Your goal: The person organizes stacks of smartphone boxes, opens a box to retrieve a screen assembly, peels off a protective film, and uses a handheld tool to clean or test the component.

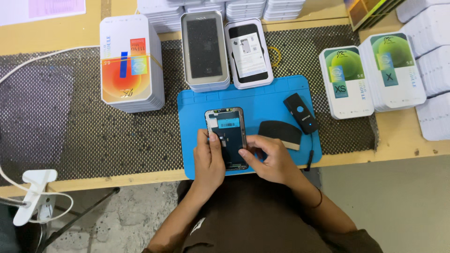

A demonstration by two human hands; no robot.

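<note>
Head view | both hands' fingers grip phone screen (226, 137) on blue mat (262, 96) | open tray (205, 49) holds, apparently, dark foam

A phone-repair workshop: blue work mat (262, 96), stacked screen-part boxes (131, 63) (many more behind), mesh-covered bench (70, 131).

The phone screen panel (226, 137) has a glossy dark back with a metal-looking rim. It lies on a smooth, matt blue rubbery mat (262, 96). Under that, a coarse black mesh liner (93, 136) covers the pale wooden table (56, 35). The boxes (129, 63) look like smooth printed card.
</note>
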